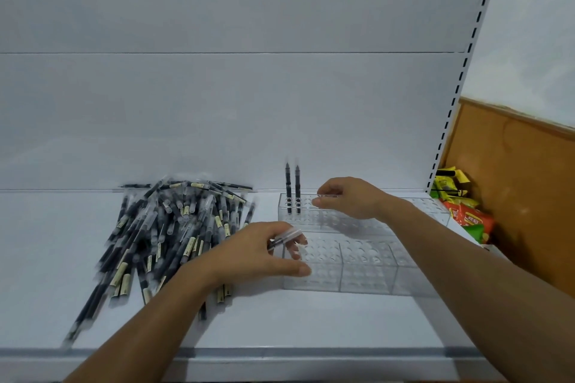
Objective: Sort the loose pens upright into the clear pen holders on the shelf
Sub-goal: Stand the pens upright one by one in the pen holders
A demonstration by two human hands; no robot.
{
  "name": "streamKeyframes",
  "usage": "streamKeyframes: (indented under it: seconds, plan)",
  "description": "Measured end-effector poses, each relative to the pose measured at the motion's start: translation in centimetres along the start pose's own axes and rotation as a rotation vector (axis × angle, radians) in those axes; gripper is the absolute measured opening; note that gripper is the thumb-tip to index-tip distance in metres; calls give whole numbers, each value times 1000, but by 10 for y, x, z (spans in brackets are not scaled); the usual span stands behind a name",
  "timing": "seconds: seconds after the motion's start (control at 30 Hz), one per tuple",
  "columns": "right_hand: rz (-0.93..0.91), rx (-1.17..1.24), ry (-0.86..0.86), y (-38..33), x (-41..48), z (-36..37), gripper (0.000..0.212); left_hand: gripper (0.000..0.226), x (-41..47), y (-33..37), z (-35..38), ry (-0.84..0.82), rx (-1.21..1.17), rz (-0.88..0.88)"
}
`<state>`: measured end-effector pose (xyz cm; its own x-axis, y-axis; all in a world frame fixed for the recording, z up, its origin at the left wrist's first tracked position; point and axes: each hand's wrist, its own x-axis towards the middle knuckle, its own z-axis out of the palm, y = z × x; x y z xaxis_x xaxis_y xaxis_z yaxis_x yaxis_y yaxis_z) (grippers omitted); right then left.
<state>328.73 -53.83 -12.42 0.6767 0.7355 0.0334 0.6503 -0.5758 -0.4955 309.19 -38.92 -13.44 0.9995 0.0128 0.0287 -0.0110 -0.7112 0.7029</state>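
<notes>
Reaching over the grey lip of the white metal shelf (pixel 280 329), pinches one black pen with a clear cap (pixel 284 238) between thumb and curled fingers of the left hand (pixel 255 253), near-level above the left end of the near clear perforated plastic pen holder (pixel 357 264) — probably ready to tip it upright into a hole. Holds the right hand (pixel 348 197) atop the rear clear pen holder (pixel 311 214) beside two black upright pens (pixel 293 190), fingers curled, perhaps steadying it — cannot tell whether anything is pinched. Has the heap of loose black pens (pixel 161 233) lying flat at left, close for quick picking.
</notes>
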Motion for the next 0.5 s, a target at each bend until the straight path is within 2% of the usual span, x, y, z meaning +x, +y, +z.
streamKeyframes:
  seconds: [0.3, 0.4, 0.5]
  plan:
    - [11, 17, 17, 2, -1, 0, 42, 41, 10, -18, -21, -21, 10, -61]
    - [-24, 33, 121, -1, -6, -3, 36, 58, 8, -19, -25, 22, -7, -45]
    - [-73, 117, 285, -10, -14, -10, 22, 43, 7, -14, -30, 173, -80, 6]
